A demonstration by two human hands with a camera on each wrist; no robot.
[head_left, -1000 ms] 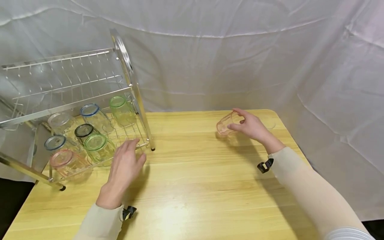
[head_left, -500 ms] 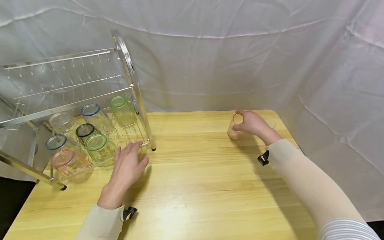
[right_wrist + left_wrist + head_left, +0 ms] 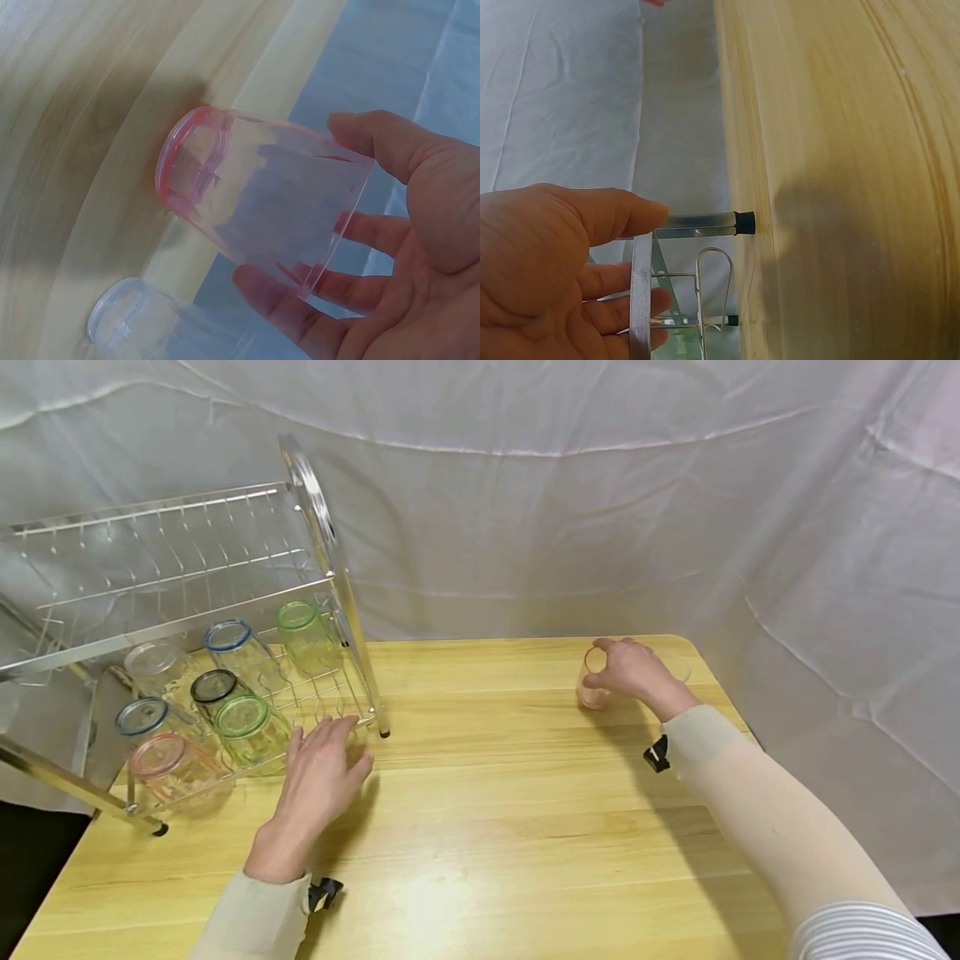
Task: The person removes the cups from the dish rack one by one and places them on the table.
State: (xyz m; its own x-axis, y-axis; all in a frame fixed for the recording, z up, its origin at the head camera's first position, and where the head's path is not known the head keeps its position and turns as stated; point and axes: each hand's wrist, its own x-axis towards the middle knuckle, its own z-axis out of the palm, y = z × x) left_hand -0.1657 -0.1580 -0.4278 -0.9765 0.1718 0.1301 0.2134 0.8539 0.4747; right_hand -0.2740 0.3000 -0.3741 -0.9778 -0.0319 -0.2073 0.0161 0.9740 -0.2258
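Note:
In the head view, my right hand [image 3: 632, 672] holds a pink-tinted drinking glass [image 3: 592, 691] around its top, near the back right of the table. The glass stands upright with its base at the tabletop. Thumb and fingers grip opposite sides of the rim of this pink glass [image 3: 262, 187] in the right wrist view. My left hand [image 3: 315, 785] is by the front corner of a metal dish rack [image 3: 358, 647], fingers loosely extended over its lower bar. In the left wrist view, that bar [image 3: 640, 300] lies between thumb and fingers, without a clear pinch.
Upside-down glasses, among them a green one [image 3: 243, 727], a pink one [image 3: 168, 768] and a black-tinted one [image 3: 213, 689], fill much of the rack's lower tier. A clear glass [image 3: 142, 319] stands beside the pink one. Grey cloth [image 3: 525, 527] hangs behind the table.
The pink glass has gone from tilted to upright and shifted slightly right, with my right hand still around it. My left hand has barely moved.

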